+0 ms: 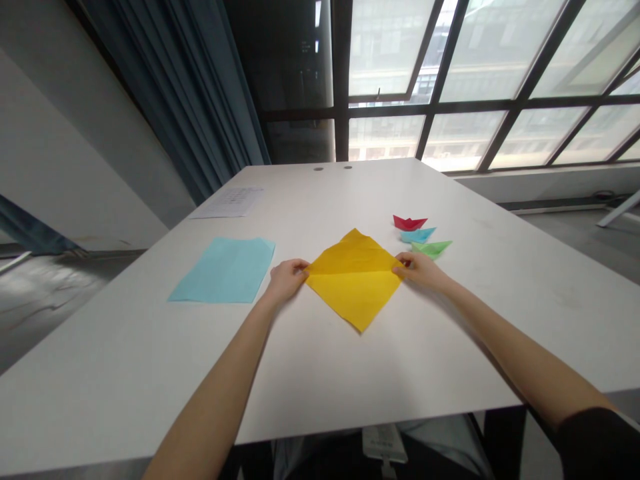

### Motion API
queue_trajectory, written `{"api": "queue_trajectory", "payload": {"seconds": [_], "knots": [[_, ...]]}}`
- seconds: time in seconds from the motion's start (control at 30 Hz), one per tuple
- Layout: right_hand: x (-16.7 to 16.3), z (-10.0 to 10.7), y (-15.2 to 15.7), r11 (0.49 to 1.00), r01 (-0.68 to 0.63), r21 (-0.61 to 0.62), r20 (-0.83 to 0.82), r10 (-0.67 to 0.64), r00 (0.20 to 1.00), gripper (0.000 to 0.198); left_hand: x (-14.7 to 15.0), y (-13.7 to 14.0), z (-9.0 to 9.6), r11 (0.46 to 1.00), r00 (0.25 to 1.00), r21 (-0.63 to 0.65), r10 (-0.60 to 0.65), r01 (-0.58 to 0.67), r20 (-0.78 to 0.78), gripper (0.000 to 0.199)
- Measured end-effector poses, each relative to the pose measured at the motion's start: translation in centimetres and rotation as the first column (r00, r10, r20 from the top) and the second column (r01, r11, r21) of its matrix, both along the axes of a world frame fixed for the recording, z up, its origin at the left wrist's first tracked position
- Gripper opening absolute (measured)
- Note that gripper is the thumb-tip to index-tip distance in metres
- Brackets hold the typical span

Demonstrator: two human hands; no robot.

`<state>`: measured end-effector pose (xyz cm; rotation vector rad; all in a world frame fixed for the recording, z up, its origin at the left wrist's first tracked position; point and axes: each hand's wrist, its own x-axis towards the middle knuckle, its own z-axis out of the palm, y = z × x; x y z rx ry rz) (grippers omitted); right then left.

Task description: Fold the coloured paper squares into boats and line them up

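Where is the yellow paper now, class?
In the head view, the yellow paper is right of centre, its side corners held by the left hand and the right hand, with the blue sheet to its left.

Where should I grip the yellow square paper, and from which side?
Best pinch the yellow square paper at its left and right corners, coming in from each side, as the left hand and right hand do. It's turned diamond-wise, so those corners point outward at the hands, and the crease runs between them, likely keeping the pull even.
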<state>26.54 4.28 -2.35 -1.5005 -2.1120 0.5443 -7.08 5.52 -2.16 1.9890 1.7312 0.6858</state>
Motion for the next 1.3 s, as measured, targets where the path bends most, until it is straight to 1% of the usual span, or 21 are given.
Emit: {"api": "queue_trajectory", "payload": {"seconds": [0.07,0.17,0.3,0.37,0.47,0.53,0.67,0.7,0.77,0.8,0.87,0.93,1.0,1.13,1.23,1.3], "knots": [[0.1,-0.1,0.1,0.999,-0.009,0.035,0.025,0.008,1.0,0.018,0.1,-0.1,0.3,1.0,0.999,0.008,0.002,-0.002,-0.043,0.027],[0.1,-0.3,0.3,0.99,-0.027,0.136,0.069,0.018,0.997,0.017,0.2,-0.3,0.6,0.999,0.993,0.053,0.005,0.001,-0.117,0.026],[0.2,-0.4,0.3,0.962,-0.106,0.252,0.145,0.071,0.987,0.022,0.3,-0.5,0.7,0.989,0.974,0.138,-0.016,0.048,-0.224,0.029],[0.2,-0.3,0.1,0.953,-0.147,0.264,0.212,0.091,0.973,0.027,0.4,-0.6,0.6,0.984,0.958,0.166,-0.016,0.066,-0.288,0.031],[0.2,-0.2,-0.3,0.947,-0.206,0.247,0.31,0.124,0.943,0.035,0.5,-0.9,0.7,0.979,0.931,0.188,-0.009,0.083,-0.365,0.032],[-0.1,-0.1,-0.5,0.947,-0.219,0.235,0.356,0.126,0.926,0.037,0.9,-1.3,0.9,0.973,0.912,0.209,-0.003,0.098,-0.41,0.031],[-1.2,0.3,-0.9,0.943,-0.219,0.251,0.366,0.117,0.923,0.03,2.6,-2.5,1.7,0.943,0.881,0.306,0.03,0.131,-0.472,0.029],[-1.7,0.4,-1.1,0.939,-0.227,0.258,0.351,0.128,0.928,0.028,3.3,-2.8,1.8,0.935,0.879,0.316,0.013,0.158,-0.476,0.031],[-2.8,0.6,-1.5,0.932,-0.254,0.26,0.324,0.164,0.932,0.027,4.5,-3.4,1.9,0.923,0.872,0.289,-0.09,0.255,-0.481,0.034],[-3.4,0.6,-1.8,0.928,-0.269,0.256,0.316,0.183,0.931,0.028,5.1,-3.7,1.8,0.91,0.855,0.249,-0.178,0.331,-0.486,0.035],[-4.6,0.5,-2.4,0.923,-0.294,0.25,0.309,0.212,0.927,0.03,6.0,-4.2,1.6,0.866,0.802,0.176,-0.332,0.468,-0.496,0.037],[-5.5,0.3,-3.0,0.919,-0.324,0.227,0.322,0.243,0.915,0.033,6.5,-4.5,1.2,0.838,0.764,0.126,-0.409,0.531,-0.499,0.042],[-5.9,0.0,-3.4,0.922,-0.337,0.192,0.341,0.259,0.904,0.038,6.6,-4.8,0.9,0.835,0.748,0.086,-0.436,0.544,-0.501,0.047],[-6.1,-0.7,-3.6,0.937,-0.322,0.136,0.373,0.252,0.893,0.045,6.5,-4.8,0.5,0.856,0.74,0.003,-0.445,0.517,-0.504,0.055],[-5.9,-0.8,-3.6,0.954,-0.293,0.061,0.402,0.245,0.882,0.051,6.4,-4.8,0.4,0.883,0.746,-0.071,-0.432,0.464,-0.507,0.063],[-5.8,-0.8,-3.6,0.96,-0.279,-0.011,0.416,0.258,0.872,0.057,6.3,-4.8,0.3,0.91,0.756,-0.107,-0.394,0.4,-0.522,0.071]]}}
